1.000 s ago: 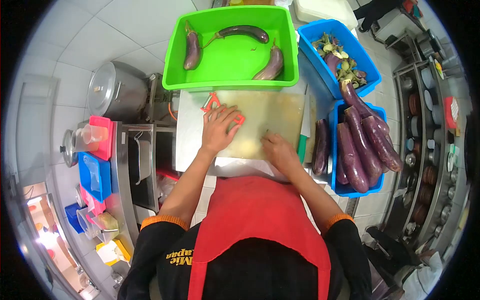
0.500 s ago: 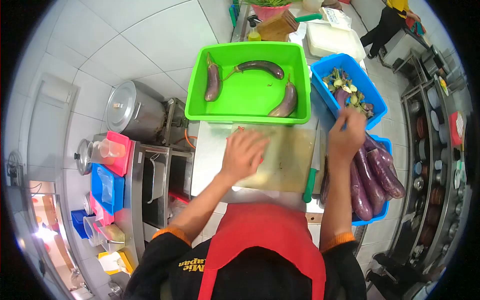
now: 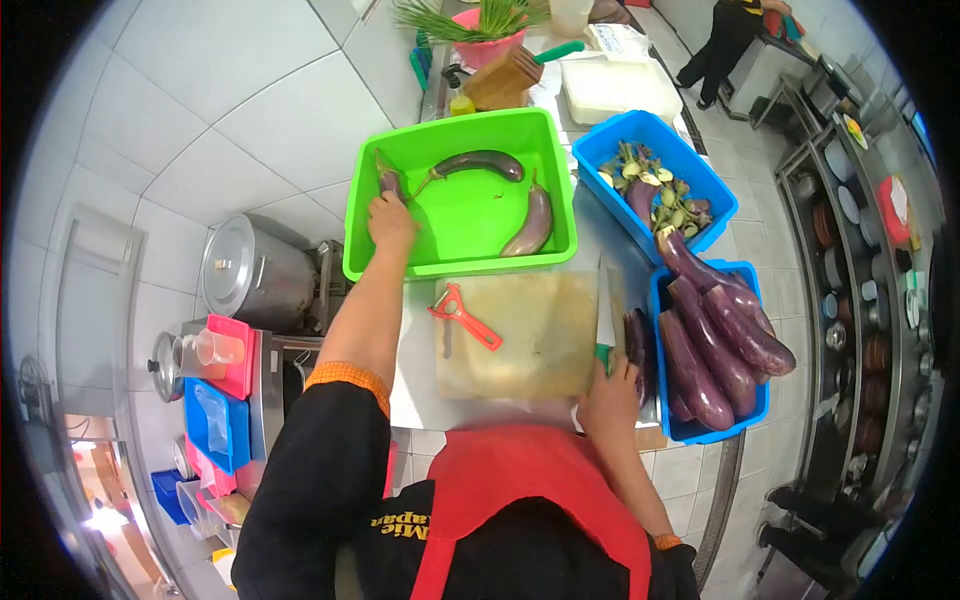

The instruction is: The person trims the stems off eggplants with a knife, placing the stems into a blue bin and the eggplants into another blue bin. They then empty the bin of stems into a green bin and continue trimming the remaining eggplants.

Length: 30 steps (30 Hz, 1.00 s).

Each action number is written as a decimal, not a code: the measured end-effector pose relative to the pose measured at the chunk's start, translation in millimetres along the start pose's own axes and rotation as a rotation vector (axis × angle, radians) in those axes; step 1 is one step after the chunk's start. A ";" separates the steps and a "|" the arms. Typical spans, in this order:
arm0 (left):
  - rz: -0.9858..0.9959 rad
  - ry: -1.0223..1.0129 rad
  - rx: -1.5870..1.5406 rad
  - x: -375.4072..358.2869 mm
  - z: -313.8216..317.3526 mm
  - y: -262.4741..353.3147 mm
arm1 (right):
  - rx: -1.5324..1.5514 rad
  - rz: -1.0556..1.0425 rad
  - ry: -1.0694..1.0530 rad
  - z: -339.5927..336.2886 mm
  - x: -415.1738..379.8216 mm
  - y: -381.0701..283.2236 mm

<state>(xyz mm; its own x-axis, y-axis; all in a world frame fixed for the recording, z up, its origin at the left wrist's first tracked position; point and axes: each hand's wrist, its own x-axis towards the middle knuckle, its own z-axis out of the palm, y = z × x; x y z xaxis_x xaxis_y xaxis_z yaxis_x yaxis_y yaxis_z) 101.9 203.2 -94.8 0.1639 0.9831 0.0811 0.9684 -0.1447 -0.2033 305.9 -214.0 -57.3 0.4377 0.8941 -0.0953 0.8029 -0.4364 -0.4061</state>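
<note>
My left hand (image 3: 388, 222) reaches into the green tub (image 3: 461, 268), its fingers closed around the lower part of an eggplant (image 3: 389, 178) at the tub's left side. Two more eggplants lie in there: a curved one (image 3: 482, 163) near the back and another (image 3: 531, 222) at the right. At the cutting board's right edge, my right hand (image 3: 609, 398) is closed on the green handle of a knife (image 3: 605, 318), whose blade points away from me. A red peeler (image 3: 464, 315) rests on the left part of the cutting board (image 3: 530, 350).
Several whole eggplants (image 3: 715, 335) fill a blue bin (image 3: 664, 430) at the right. Behind it, another blue bin (image 3: 705, 170) holds cut-off stem ends. A dark eggplant (image 3: 641, 350) lies beside the knife. A large pot (image 3: 262, 270) stands left; a person (image 3: 722, 45) is at the far right.
My left hand has gone from above the board to the eggplant in the tub, uncovering the peeler. My right hand has come down from near the stem-end bin to the knife handle.
</note>
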 end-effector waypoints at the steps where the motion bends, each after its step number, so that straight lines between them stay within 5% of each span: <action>1: -0.001 0.038 -0.015 10.9 15.5 -6.1 | -0.028 0.042 -0.052 10.5 -5.8 6.6; 6: -0.019 0.136 -0.004 31.2 45.4 -11.4 | 0.019 0.033 -0.045 34.9 -10.0 22.7; 8: 0.012 -0.286 -0.244 28.5 28.0 -17.1 | 0.019 0.028 -0.039 30.4 -7.0 22.9; 9: 0.024 -0.277 -0.239 29.1 29.8 -21.0 | 0.024 0.077 -0.044 24.6 -7.2 19.6; 11: -0.090 -0.527 -1.524 24.0 37.8 -31.1 | 0.039 0.131 -0.050 22.9 -6.8 18.4; 14: -0.057 -0.404 -1.892 -40.5 -37.7 -28.5 | 0.193 0.242 -0.109 26.9 -12.4 26.6; 16: -0.101 -0.479 -1.807 -79.0 -81.1 -8.9 | 0.249 0.126 -0.011 24.8 -19.5 29.7; 20: -0.150 -0.269 -1.303 -88.8 -96.1 39.5 | 0.206 0.120 -0.103 32.2 -10.5 30.4; 22: 0.149 0.028 -1.161 -73.4 -57.9 61.3 | 0.205 0.100 -0.093 27.6 -9.7 26.1; 24: 0.406 0.000 -0.910 -86.6 -81.8 88.2 | 0.204 0.085 -0.077 25.1 -7.5 25.5; 27: 0.429 -0.274 -0.574 -88.5 -113.7 119.0 | 0.142 0.132 -0.121 25.5 -4.5 29.0; 30: 0.472 -0.428 -0.556 -72.4 -110.4 138.6 | 0.205 0.184 -0.127 23.7 -7.2 32.5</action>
<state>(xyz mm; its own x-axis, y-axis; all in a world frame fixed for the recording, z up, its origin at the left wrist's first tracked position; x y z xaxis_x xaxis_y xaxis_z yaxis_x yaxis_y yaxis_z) 245.0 99.6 -21.1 0.5977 0.7471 -0.2909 0.7860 -0.4746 0.3962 319.2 -232.3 -91.3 0.5039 0.8129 -0.2920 0.6105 -0.5744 -0.5453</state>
